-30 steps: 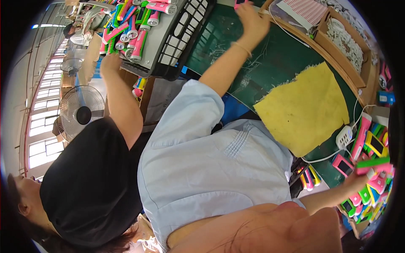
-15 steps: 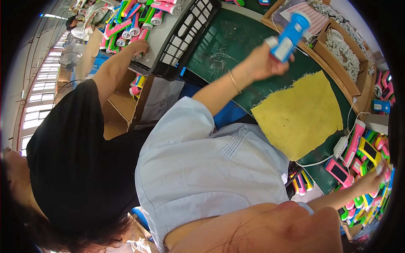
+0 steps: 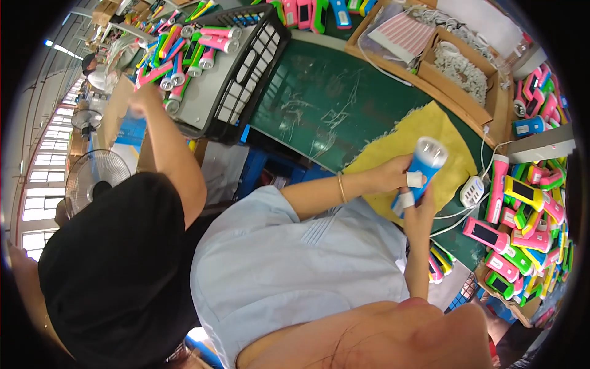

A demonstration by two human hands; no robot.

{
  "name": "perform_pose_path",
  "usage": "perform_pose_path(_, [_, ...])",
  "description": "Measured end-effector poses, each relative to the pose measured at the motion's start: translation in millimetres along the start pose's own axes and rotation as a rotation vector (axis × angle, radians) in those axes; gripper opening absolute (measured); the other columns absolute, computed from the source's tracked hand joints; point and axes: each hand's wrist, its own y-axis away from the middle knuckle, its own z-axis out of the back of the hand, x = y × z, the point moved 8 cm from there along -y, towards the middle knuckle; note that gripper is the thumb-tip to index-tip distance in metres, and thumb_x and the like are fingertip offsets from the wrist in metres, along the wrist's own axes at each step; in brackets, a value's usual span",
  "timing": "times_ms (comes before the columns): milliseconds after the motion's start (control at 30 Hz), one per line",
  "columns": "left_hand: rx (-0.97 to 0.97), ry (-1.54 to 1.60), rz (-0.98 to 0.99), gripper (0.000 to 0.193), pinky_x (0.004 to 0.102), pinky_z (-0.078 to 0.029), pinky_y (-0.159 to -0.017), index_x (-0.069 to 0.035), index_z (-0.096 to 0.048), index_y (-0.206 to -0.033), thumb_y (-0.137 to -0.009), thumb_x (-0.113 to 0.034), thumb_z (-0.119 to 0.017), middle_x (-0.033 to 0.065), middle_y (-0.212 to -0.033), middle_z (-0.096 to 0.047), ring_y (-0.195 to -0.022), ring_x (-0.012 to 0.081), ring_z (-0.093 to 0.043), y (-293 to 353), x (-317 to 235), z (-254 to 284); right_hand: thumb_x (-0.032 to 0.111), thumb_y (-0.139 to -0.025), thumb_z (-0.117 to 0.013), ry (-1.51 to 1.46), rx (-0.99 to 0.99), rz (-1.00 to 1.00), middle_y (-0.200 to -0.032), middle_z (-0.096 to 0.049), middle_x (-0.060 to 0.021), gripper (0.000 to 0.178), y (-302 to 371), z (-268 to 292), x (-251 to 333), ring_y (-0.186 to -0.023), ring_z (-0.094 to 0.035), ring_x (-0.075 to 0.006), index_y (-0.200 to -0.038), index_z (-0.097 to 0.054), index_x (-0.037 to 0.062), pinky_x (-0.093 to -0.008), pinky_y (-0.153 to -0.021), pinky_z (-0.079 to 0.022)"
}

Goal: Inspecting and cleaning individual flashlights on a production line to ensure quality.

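Note:
A blue flashlight (image 3: 420, 167) with a clear round lens is held over the yellow cloth (image 3: 441, 136), its lens end tilted upward and away. My left hand (image 3: 393, 174) grips it from the left, fingers closed around the barrel. My right hand (image 3: 420, 212) is closed on its lower end. White wraps show on digits of both hands. Part of the barrel is hidden behind the fingers. Beneath the cloth lies the green tabletop (image 3: 307, 92).
To the right, many colored flashlights (image 3: 522, 237) are heaped beside a white power strip (image 3: 472, 191). A black crate (image 3: 243, 80) stands at the left, near more flashlights (image 3: 178, 58). A cardboard box (image 3: 461, 74) holds white cables. A co-worker in black (image 3: 117, 264) sits at my left.
My left hand has brought the blue flashlight down over the cloth, and its lens now shows. My right hand has left the right-hand heap and taken hold too. The co-worker's arm has moved.

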Motion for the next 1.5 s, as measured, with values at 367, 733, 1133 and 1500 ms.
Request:
perform_pose_path(367, [-0.130, 0.346, 0.176, 0.026, 0.0303, -0.050, -0.055, -0.005, -0.044, -0.096, -0.080, -0.020, -0.059, 0.0069, -0.079, -0.052, -0.064, 0.0167, -0.056, -37, -33, -3, 0.016, -0.089, -0.046, -0.346, -0.102, -0.057, -0.091, -0.057, -0.0084, 0.027, 4, 28, -47, -0.074, -0.055, -0.0119, -0.108, -0.049, -0.0039, -0.0242, -0.065, -0.046])
perform_pose_path(733, [-0.094, 0.378, 0.144, 0.027, 0.0305, -0.049, -0.052, -0.005, -0.045, -0.095, -0.081, -0.025, -0.058, 0.0094, -0.078, -0.054, -0.059, 0.0183, -0.055, -56, -47, -9, 0.009, -0.088, -0.048, -0.268, -0.116, -0.009, -0.079, -0.057, -0.0071, 0.022, 4, 27, -47, -0.066, -0.055, -0.0112, -0.105, -0.050, -0.0040, -0.0234, -0.059, -0.047])
perform_pose_path(1133, [-0.187, 0.289, 0.251, 0.022, 0.0337, -0.049, -0.050, -0.001, -0.044, -0.096, -0.078, -0.014, -0.049, 0.0125, -0.075, -0.054, -0.055, 0.0229, -0.056, -35, -15, 4, 0.027, -0.091, -0.044, -0.339, -0.322, -0.074, -0.069, -0.049, 0.0021, 0.030, -21, 70, -26, -0.050, -0.039, -0.0034, -0.095, -0.058, 0.0002, -0.0159, -0.044, -0.028])
perform_pose_path(1500, [-0.744, -0.830, -0.242, 0.050, 0.0438, -0.039, -0.081, 0.008, -0.042, -0.105, -0.066, -0.014, -0.064, 0.0280, -0.098, -0.046, -0.089, 0.0390, -0.048, -41, -95, 44, 0.017, -0.091, -0.043, -0.390, -0.217, -0.051, -0.068, -0.046, -0.0021, 0.038, -32, 78, -5, -0.049, -0.033, -0.0032, -0.120, -0.040, -0.0076, -0.0148, -0.043, -0.025])
